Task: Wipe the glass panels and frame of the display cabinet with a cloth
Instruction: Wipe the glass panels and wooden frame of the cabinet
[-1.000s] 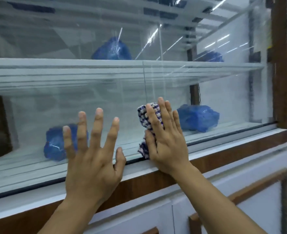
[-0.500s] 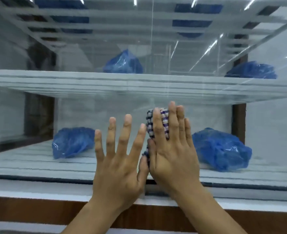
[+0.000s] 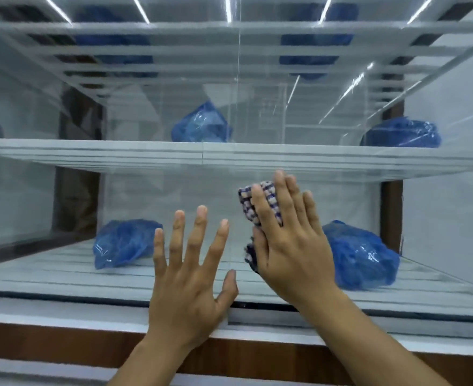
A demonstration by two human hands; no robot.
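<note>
The step in hand is wiping the front glass of the cabinet's lower compartment. The right hand (image 3: pixel 288 246) lies flat with its fingers straight and close together, pressing a bunched blue-and-white checked cloth (image 3: pixel 253 203) against the glass panel (image 3: pixel 146 196). The cloth shows above the fingertips and below the thumb side of the palm, and sits just under the middle shelf (image 3: pixel 90 151). The left hand (image 3: pixel 185 277) is open and holds nothing. Its fingers are spread and pointing up, just left of the cloth hand. It looks as if it steadies the pane, though I cannot tell whether the palm touches it. Its thumb lies close to where two panes seem to overlap on the bottom rail (image 3: pixel 341 316).

Behind the glass, blue bags (image 3: pixel 124 243) lie on the cabinet floor and on the shelf above.

Judging by the cloth's place, only this lower middle stretch is being worked. The upper glass, the panes to either side and the wooden frame (image 3: pixel 48 341) below are likely yet to be done. The next move calls for firm, even pressure while sliding the cloth in overlapping strokes towards the pane's edges, with the free hand bracing so the panel does not shift on its rail.
</note>
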